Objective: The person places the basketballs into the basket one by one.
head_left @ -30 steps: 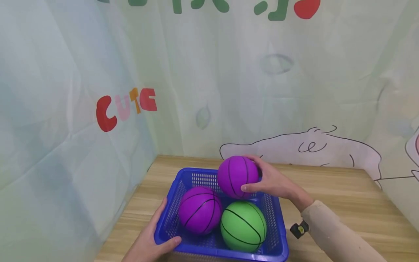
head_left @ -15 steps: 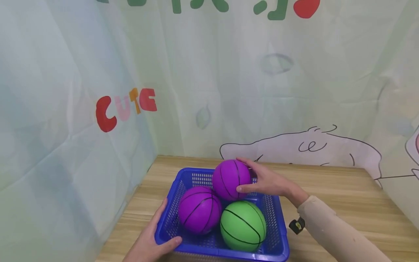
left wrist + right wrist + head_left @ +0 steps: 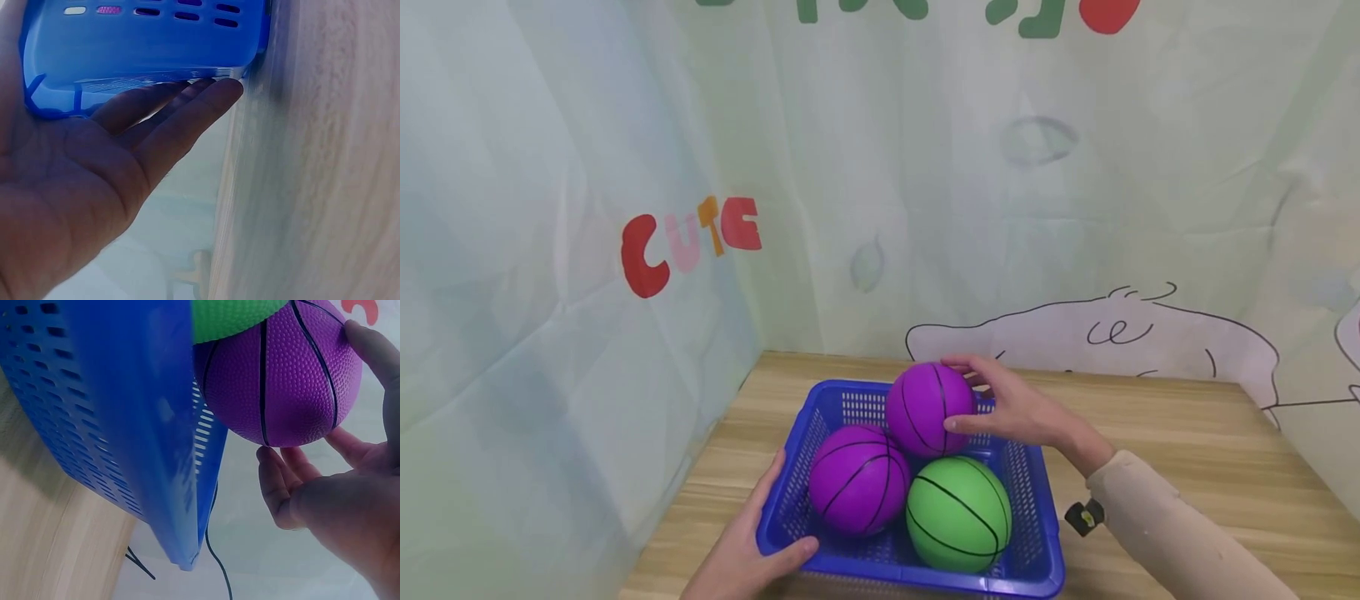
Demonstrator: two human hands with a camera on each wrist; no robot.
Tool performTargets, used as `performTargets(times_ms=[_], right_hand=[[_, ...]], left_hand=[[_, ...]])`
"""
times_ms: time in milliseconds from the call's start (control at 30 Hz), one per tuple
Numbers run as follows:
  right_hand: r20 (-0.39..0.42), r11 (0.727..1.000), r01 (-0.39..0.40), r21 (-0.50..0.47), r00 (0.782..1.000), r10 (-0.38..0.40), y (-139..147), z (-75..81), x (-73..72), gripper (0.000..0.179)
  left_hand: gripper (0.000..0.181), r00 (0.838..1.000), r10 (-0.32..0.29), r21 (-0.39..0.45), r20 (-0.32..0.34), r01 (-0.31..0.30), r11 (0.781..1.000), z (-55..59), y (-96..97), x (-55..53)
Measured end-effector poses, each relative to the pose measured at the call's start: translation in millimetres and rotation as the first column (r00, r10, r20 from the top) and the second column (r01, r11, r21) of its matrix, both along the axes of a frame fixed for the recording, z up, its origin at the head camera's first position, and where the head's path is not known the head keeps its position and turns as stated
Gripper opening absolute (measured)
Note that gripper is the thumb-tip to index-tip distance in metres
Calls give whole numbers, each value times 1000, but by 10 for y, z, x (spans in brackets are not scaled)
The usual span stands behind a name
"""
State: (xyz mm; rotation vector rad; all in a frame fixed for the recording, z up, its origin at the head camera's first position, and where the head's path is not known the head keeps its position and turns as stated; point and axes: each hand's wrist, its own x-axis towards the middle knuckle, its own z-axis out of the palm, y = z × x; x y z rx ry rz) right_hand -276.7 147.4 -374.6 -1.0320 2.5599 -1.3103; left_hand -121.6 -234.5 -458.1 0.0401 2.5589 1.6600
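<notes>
A blue plastic basket (image 3: pixel 891 575) with slotted sides holds three toy basketballs. One purple ball (image 3: pixel 857 482) lies at its left and a green ball (image 3: pixel 958 515) at front right. The other purple ball (image 3: pixel 928 410) sits at the back, rising above the rim. My right hand (image 3: pixel 1018 410) holds this back ball from the right, thumb on its near side and fingers round its far side. In the right wrist view its fingertips are right at the ball's surface. My left hand (image 3: pixel 741 542) grips the basket's near left corner, thumb at the front rim, fingers along the outer left wall.
The basket stands on a wood-grain table (image 3: pixel 1157 450). A printed cloth backdrop (image 3: pixel 880 167) rises behind it and along the left side. A small black device (image 3: pixel 1084 517) sits by my right sleeve (image 3: pixel 1172 517).
My right hand has brought the back purple ball left and slightly down, up against the left purple ball. Over the last half second its fingers have loosened slightly. The left hand stays at the basket corner.
</notes>
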Motion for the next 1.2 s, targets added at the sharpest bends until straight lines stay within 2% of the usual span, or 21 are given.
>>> performTargets(times_ms=[200,433,633,867,1067,1200], right_hand=[[28,1000,-16,-9,999,17,2,-7,25,82],[35,1000,-11,20,999,10,-35,23,-1,78],[79,999,-22,37,997,19,-2,-14,47,84],[85,1000,15,18,996,-17,32,-52,38,90],[92,1000,26,2,995,-26,111,-69,51,91],[37,996,88,10,995,-88,247,-47,136,91]], left_hand=[[108,1000,2,-6,4,-2,1000,9,-8,17],[109,999,-3,3,-36,3,1000,19,-10,-4],[111,1000,-10,0,-9,10,1000,-9,0,27],[111,999,-24,20,-24,25,999,-24,-12,8],[109,999,-35,76,6,35,997,-43,-27,-10],[110,999,-34,55,-1,34,998,-45,-35,-10]])
